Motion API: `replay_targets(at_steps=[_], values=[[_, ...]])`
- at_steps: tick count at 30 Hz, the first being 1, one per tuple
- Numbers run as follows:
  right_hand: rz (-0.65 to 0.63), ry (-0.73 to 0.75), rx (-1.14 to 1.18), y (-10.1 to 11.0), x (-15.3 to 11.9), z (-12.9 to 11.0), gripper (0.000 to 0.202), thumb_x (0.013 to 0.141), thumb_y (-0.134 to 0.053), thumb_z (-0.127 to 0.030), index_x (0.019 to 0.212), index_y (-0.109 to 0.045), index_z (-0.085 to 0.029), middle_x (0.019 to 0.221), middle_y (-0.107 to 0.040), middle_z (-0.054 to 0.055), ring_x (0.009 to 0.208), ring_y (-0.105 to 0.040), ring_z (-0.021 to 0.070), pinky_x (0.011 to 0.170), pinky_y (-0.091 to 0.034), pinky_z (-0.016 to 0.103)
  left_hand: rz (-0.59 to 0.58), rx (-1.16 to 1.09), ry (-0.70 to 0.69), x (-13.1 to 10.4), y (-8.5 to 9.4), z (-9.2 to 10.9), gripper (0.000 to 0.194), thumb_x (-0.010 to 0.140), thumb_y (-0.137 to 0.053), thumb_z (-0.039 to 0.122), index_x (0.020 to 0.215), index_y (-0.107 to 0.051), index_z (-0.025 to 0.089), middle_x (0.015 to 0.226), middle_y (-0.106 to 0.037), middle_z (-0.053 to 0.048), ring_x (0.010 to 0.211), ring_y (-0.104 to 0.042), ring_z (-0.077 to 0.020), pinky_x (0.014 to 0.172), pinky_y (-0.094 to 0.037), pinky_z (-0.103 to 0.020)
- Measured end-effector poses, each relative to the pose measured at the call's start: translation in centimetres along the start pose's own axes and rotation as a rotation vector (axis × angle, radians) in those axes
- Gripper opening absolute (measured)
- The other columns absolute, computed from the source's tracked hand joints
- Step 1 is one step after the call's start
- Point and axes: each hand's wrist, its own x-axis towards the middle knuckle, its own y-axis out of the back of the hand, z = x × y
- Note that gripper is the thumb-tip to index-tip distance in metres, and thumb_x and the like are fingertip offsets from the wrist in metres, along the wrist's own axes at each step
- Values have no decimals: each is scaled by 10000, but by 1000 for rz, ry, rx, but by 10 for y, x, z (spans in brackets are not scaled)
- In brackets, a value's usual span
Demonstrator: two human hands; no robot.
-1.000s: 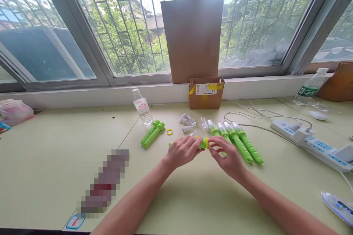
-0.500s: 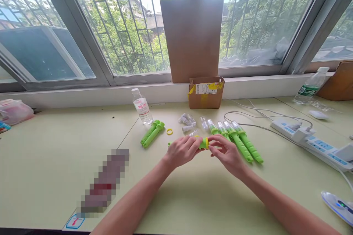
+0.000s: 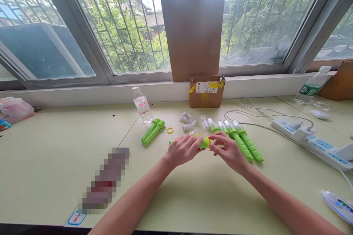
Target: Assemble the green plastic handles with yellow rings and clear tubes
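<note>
My left hand [image 3: 183, 150] is wrapped round a green threaded tube [image 3: 204, 143], which lies level above the table. At the tube's right end is a yellow ring [image 3: 208, 142], pinched by the fingertips of my right hand [image 3: 227, 151]. Behind my hands lie several clear plastic pieces [image 3: 188, 118]. Several green tubes with clear tops [image 3: 245, 139] rest to the right, partly behind my right hand. Two green tubes [image 3: 153, 132] lie to the left, and a loose yellow ring [image 3: 170, 130] is beside them.
A water bottle [image 3: 142, 105] stands behind the two green tubes. A small cardboard box [image 3: 206, 97] is near the window wall. Cables and a power strip [image 3: 317, 145] lie at the right, with another bottle [image 3: 311, 86] behind. A pixelated object [image 3: 106, 180] lies at the left.
The view has shifted very slightly. Both hands keep nearly the same place and hold on the green tube and yellow ring.
</note>
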Motion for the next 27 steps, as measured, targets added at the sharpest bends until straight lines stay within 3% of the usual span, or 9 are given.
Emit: replay_targets(at_steps=[7,13,17,22,27], values=[[-14,-74,52,-2,0,2,321,810,-659,-454,1010,-656,-203,977,-595,59,654,-657,148,523,-583,295,-1,17,-9,1,-1,0,279,905,-550,330,1124,-508,161,773,-658,-16,655,-622,-125,549,-409,-243],[-40,-129,100,-2,0,2,337,818,-655,-441,1038,-615,-190,815,-635,30,663,-667,172,554,-565,302,-6,22,-11,0,-1,0,265,886,-581,291,1102,-519,150,767,-638,-12,650,-595,-125,553,-397,-249],[-55,-125,120,-3,-1,2,330,827,-645,-433,1058,-595,-203,890,-641,40,669,-666,165,555,-555,297,-37,14,6,0,-3,1,241,888,-567,277,1102,-526,173,817,-629,-20,662,-575,-124,561,-403,-252],[-72,-85,114,-3,-2,2,291,853,-622,-408,1067,-581,-215,933,-636,42,669,-653,149,567,-537,285,-90,36,7,1,-4,5,364,869,-562,181,1219,-494,254,813,-588,-3,629,-538,-114,528,-369,-239],[-58,-94,69,-4,-3,1,277,849,-630,-405,1047,-594,-214,863,-634,27,648,-644,146,578,-525,281,-98,36,-11,2,-3,5,304,903,-532,248,1201,-492,200,817,-582,-16,653,-543,-116,528,-365,-242]])
